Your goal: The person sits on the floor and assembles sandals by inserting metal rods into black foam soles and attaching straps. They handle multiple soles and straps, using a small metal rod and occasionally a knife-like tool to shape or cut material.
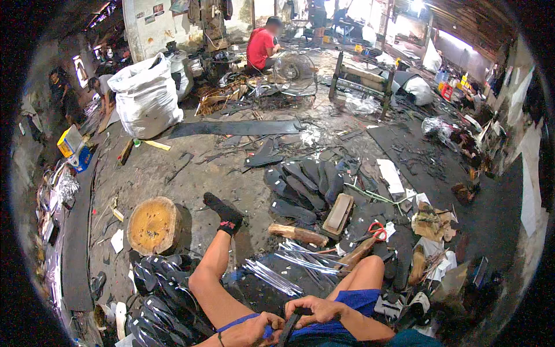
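Low in the view, my right hand (pixel 317 309) is closed with its fingers pinching a black strip (pixel 292 324). My left hand (pixel 260 328) meets it from the other side, its fingers curled against the same strip above my lap. Part of the strip is hidden by the fingers. Just beyond my hands, thin shiny white strips (pixel 273 277) lie in loose bundles on the floor between my legs. Black sole-shaped pieces (pixel 167 306) are heaped beside my left leg, many with small white labels. More black soles (pixel 300 182) are laid out ahead.
A round wooden block (pixel 152 225) stands to the left. Ahead on the right lie a rectangular block (pixel 339 214), a wooden piece (pixel 298 234) and red-handled scissors (pixel 378 231). Farther off are a white sack (pixel 144 95), a fan (pixel 293 69) and a seated person in red (pixel 261 49).
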`<state>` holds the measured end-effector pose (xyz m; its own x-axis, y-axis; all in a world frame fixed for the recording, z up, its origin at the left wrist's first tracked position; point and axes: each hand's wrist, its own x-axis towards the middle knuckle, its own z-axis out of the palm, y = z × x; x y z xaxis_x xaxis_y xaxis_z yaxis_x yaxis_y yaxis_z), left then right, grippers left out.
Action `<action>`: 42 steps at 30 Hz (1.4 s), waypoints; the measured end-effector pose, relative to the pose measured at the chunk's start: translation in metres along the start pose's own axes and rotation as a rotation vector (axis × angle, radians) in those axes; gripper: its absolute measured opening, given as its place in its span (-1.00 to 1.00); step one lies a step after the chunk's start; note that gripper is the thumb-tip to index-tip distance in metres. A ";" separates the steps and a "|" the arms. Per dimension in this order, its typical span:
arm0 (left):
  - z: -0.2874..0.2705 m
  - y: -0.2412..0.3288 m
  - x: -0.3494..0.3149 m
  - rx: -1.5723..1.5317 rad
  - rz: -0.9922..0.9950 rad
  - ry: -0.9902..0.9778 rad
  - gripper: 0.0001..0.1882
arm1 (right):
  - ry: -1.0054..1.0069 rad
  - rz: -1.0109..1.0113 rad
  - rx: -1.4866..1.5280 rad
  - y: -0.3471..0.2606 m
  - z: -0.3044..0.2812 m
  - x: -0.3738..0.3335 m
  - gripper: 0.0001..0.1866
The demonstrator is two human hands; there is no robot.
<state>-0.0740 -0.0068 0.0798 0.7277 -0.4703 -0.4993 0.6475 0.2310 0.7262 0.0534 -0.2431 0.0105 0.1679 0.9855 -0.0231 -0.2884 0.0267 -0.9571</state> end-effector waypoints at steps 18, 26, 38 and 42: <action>-0.017 0.004 -0.017 0.956 0.514 -0.080 -0.61 | -0.023 -0.039 -0.021 -0.010 0.003 0.016 -0.67; -0.047 -0.005 -0.018 0.175 0.565 0.818 -0.20 | 0.199 0.082 -0.145 -0.001 0.009 0.063 -0.60; -0.067 -0.074 -0.037 0.972 0.134 1.459 -0.22 | 0.691 0.578 -1.450 0.208 -0.175 0.054 -0.80; -0.067 -0.058 -0.013 1.223 0.206 1.484 -0.24 | 0.724 0.698 -1.359 0.202 -0.179 0.056 -0.82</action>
<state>-0.1057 0.0428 0.0130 0.7679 0.6201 0.1606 0.5338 -0.7581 0.3747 0.1728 -0.2123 -0.2359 0.8453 0.4625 -0.2677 0.4074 -0.8819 -0.2373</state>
